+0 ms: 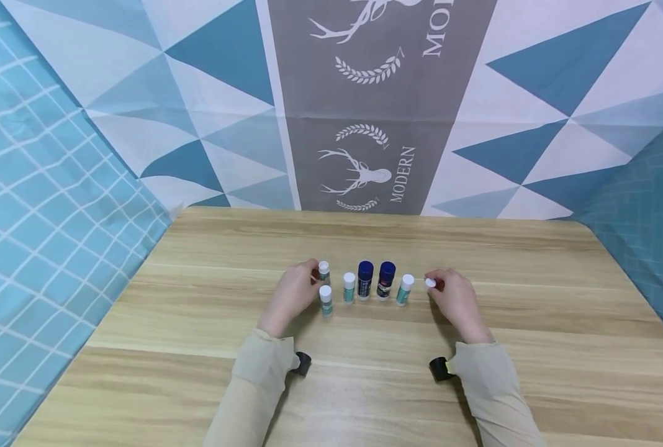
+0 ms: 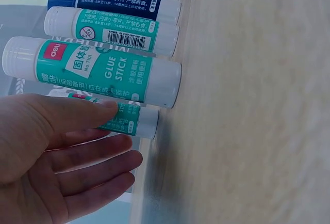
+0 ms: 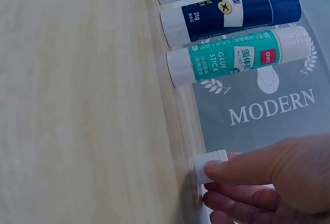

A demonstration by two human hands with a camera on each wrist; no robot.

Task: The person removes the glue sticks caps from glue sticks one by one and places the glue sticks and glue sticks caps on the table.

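Observation:
My left hand (image 1: 295,290) pinches a green glue stick (image 2: 130,118) standing at the left end of a group on the table. The thumb lies across its label, and three other fingers are loosely bent beside it. A second green glue stick with a white cap (image 1: 326,300) stands just in front. My right hand (image 1: 455,298) pinches a small white cap (image 3: 210,166) between thumb and fingers at the table surface. Left of it, a green glue stick (image 3: 234,56) stands apart from the hand. The cap's far side is hidden by the fingers.
Between the hands stand two dark blue glue sticks (image 1: 365,280) and another green one (image 1: 349,288), upright. The wooden table (image 1: 365,397) ends at a patterned cloth backdrop (image 1: 359,118). Blue cloth (image 1: 46,205) hangs along the left side. Black wrist bands (image 1: 302,364) are on both wrists.

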